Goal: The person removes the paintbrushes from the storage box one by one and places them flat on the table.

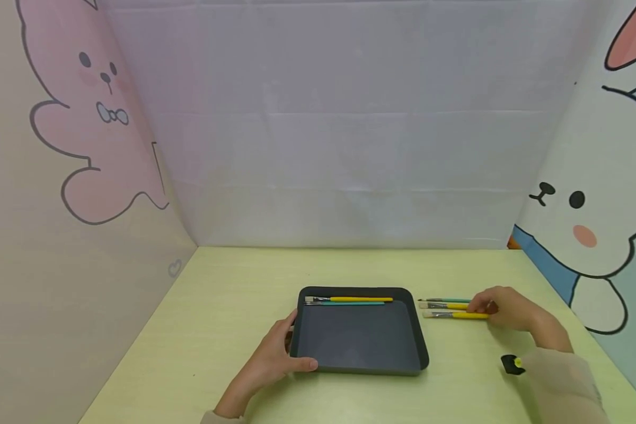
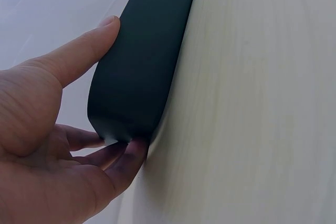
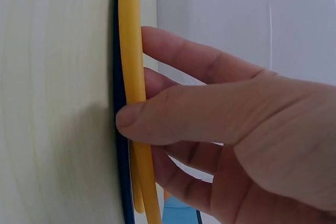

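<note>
My left hand (image 1: 269, 355) holds the dark tray (image 1: 360, 344) by its near left corner. In the left wrist view, the thumb lies along the tray's wall (image 2: 144, 51) and the other fingers curl round the corner. Inside the tray, by its far side, lie a yellow-handled paintbrush (image 1: 363, 299) and a teal one (image 1: 357, 304). To the right of it, my right hand (image 1: 514, 310) pinches a yellow paintbrush (image 3: 134, 51) between thumb and fingers. Another yellow paintbrush (image 1: 447, 306) and a teal paintbrush (image 1: 445, 300) lie alongside, their handle ends hidden by the hand.
Everything stands on a pale yellow table (image 1: 233, 294). A white sheet (image 1: 339, 147) hangs behind it, with cartoon-printed panels on both sides. A small black object with a yellow-green spot (image 1: 511, 364) shows at the right sleeve.
</note>
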